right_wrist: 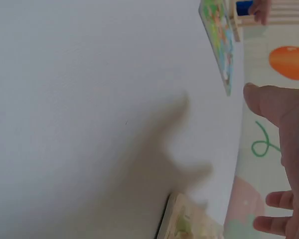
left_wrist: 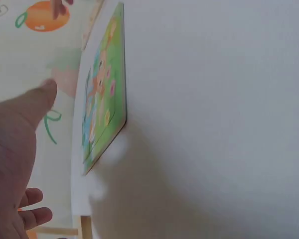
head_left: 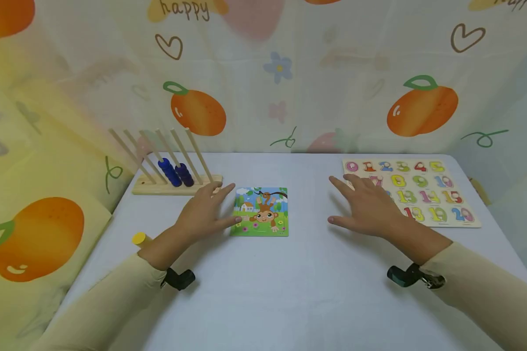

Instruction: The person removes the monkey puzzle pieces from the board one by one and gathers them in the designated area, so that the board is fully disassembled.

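The picture board [head_left: 263, 214] with the monkey on it lies flat on the desk [head_left: 307, 292], a little left of the middle and nearer the far edge than the near one. The left hand [head_left: 204, 212] is clearly the nearer of the two: it hangs just beside the board's left side, so the board lies to that hand's right, on the thumb side. In the head view the thumb tip overlaps the board's left border, yet the left wrist view shows a gap between thumb and board, so the two look apart. The board seems close to square, with no clear long axis; its far and near sides run roughly along the desk's far edge. The left hand's thumb and fingers are spread apart, with nothing between them. The right hand [head_left: 369, 207] is likewise spread and holds nothing; the picture board lies to its left, well apart across bare desk, with the thumb and leading finger pointing that way. Behind and under this hand, toward the desk's far right corner, lies the number board [head_left: 423, 189], partly covered in the head view. A peg stand [head_left: 175, 191] runs along the far left corner, just beyond the left hand's fingers.
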`<action>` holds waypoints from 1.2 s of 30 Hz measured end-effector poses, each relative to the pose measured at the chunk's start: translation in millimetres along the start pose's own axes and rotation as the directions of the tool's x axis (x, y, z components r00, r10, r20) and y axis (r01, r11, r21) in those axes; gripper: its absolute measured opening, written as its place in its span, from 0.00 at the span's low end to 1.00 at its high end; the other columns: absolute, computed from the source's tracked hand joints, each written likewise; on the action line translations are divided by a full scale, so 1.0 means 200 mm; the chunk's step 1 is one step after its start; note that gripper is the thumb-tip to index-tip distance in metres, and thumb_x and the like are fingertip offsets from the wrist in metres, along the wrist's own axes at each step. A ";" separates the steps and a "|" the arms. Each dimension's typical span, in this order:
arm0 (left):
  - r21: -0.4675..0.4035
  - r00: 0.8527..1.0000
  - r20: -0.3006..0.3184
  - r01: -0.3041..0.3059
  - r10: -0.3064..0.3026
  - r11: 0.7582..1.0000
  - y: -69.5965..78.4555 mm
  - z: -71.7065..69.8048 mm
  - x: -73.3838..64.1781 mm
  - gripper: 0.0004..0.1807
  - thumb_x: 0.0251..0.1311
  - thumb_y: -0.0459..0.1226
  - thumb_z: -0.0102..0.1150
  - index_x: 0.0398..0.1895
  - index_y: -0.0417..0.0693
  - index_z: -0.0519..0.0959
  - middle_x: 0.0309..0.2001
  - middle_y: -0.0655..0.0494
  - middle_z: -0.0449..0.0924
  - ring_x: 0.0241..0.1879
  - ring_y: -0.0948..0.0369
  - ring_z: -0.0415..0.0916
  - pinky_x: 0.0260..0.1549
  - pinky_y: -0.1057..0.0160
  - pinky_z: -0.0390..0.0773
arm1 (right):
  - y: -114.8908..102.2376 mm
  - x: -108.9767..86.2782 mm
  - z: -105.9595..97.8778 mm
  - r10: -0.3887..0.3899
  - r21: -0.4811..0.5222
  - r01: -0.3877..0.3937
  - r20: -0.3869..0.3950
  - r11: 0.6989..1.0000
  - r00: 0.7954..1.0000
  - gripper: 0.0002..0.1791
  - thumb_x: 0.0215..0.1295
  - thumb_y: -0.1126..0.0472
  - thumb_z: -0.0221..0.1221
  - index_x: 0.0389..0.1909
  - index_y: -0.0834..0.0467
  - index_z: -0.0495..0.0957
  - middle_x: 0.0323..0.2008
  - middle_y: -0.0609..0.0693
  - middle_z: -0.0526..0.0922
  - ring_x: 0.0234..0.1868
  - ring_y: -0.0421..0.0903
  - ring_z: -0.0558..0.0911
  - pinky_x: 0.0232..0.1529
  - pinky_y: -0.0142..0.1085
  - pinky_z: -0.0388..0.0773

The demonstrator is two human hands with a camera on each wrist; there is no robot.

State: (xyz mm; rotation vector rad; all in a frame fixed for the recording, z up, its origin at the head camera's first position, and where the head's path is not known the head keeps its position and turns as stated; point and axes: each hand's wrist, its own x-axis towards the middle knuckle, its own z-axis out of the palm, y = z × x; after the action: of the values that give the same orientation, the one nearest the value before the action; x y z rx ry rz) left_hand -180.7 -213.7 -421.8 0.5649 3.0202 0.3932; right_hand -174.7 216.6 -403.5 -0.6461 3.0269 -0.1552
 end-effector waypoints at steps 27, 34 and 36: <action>-0.302 0.988 -0.143 0.018 -0.064 0.953 0.07 0.27 0.02 0.27 0.66 0.48 0.75 0.65 0.48 0.84 0.55 0.47 0.78 0.48 0.52 0.74 0.47 0.49 0.73 | -0.17 0.25 0.10 -0.108 0.464 0.072 0.051 0.883 0.993 0.36 0.71 0.46 0.69 0.74 0.56 0.73 0.65 0.57 0.79 0.63 0.56 0.79 0.62 0.54 0.78; -0.316 0.986 -0.156 0.001 -0.054 0.949 0.05 0.30 0.03 0.23 0.65 0.47 0.76 0.62 0.52 0.87 0.54 0.47 0.78 0.52 0.49 0.75 0.52 0.44 0.70 | -0.23 0.35 0.11 -0.167 0.532 0.119 0.043 0.838 0.985 0.35 0.71 0.48 0.69 0.74 0.56 0.73 0.64 0.56 0.79 0.60 0.54 0.80 0.61 0.53 0.78; -0.308 0.986 -0.161 0.002 -0.054 0.951 0.04 0.31 0.04 0.23 0.65 0.47 0.76 0.61 0.53 0.87 0.54 0.48 0.78 0.52 0.50 0.75 0.52 0.44 0.70 | -0.25 0.38 0.11 -0.181 0.558 0.128 0.039 0.820 0.983 0.34 0.71 0.49 0.69 0.74 0.56 0.73 0.64 0.56 0.79 0.60 0.53 0.80 0.61 0.52 0.78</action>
State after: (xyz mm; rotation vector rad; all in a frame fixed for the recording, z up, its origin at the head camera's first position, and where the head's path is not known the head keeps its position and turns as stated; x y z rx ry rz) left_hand -179.1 -188.5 -479.1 0.4859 3.0242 0.9325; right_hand -222.0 138.4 -422.4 -0.7998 2.6234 -0.9410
